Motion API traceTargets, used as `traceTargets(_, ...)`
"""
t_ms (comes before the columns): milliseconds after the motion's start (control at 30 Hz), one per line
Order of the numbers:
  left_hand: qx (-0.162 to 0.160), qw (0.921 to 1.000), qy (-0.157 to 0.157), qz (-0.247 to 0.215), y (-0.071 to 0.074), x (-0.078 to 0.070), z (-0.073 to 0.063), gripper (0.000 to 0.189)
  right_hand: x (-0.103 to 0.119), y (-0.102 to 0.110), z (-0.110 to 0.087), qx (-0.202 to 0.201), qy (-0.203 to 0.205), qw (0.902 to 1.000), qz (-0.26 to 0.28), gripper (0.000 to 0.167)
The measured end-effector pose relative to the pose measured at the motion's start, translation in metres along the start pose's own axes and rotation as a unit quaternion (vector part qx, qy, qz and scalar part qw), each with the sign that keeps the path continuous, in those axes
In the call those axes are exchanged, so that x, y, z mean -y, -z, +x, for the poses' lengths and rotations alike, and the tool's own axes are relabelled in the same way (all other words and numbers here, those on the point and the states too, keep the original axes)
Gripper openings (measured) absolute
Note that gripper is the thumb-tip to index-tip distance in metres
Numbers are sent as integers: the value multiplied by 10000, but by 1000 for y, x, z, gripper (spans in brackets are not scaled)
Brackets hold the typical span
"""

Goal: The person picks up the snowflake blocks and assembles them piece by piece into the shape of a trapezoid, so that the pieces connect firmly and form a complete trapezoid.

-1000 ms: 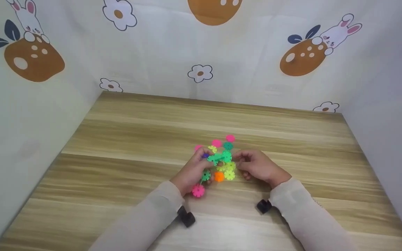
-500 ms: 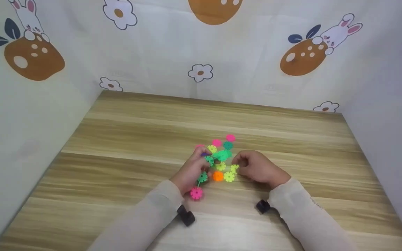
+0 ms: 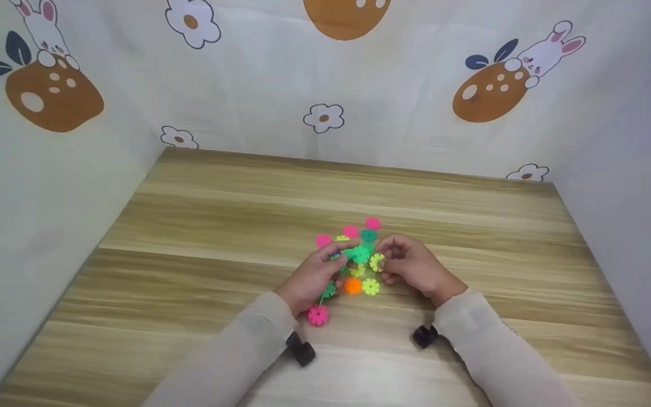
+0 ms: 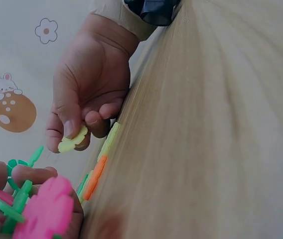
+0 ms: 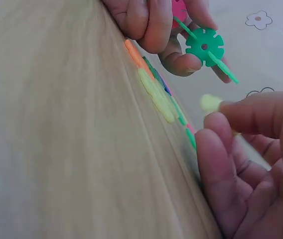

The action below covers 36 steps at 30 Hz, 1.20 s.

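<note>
Relation of note: the gap between the yellow disc [image 3: 376, 261] and the green end [image 3: 361, 254] of the chain [image 3: 318, 315]. In the head view both sit just below and right of the frame's centre, the disc directly right of the green end. The wrist views show the two apart, not touching.

The chain's long axis runs from a pink piece, lower left of that group, up and rightward past the left hand [image 3: 309, 277] to the green end. The left hand grips the chain along its middle, so the green end projects beyond the fingertips towards the right hand [image 3: 419, 268]. The fingers cover the joints between, and how each piece is slotted cannot be confirmed.

The right hand pinches the yellow disc narrowly between thumb and forefinger. The disc lies at the fingertips, on the left side of that hand, its free edge facing the chain. In the left wrist view it appears tilted, left of the frame's middle; in the right wrist view it is blurred, so its exact angle is uncertain. The right hand is the nearer to the disc, having it in its grip.

Loose pieces lie on the table [image 3: 218, 226]: an orange disc [image 3: 353, 286] and a second yellow disc [image 3: 370, 287] below the hands.
</note>
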<state>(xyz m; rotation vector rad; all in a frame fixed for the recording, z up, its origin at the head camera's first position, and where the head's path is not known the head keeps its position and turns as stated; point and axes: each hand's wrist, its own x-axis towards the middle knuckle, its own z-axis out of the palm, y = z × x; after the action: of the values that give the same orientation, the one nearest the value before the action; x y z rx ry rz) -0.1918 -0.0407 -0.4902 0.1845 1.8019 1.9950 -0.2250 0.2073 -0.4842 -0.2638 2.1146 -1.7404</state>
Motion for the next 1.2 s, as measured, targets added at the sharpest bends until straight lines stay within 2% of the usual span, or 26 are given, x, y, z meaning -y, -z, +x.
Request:
traceTargets(300,91,9999,-20,-37,0,0,0,41,0,-4,-1,-114,220,9936,1104,21)
traceTargets(467,136,9999,-32,-68,0,0,0,41,-1,-4,-2,-59,348,9891,1432,19)
traceTargets(833,224,9997,68,98,1,-1,0,39,-3,-6,-2,29,580,9923,1098,19)
traceTargets(933,278,9993,114,214,0,-3,-2,38,-3,-7,-3,24,688,9944,802,12)
traceTargets(1200,416,9987,107,272,0,-5,-4,35,0,-11,-4,-105,778,9969,34,15)
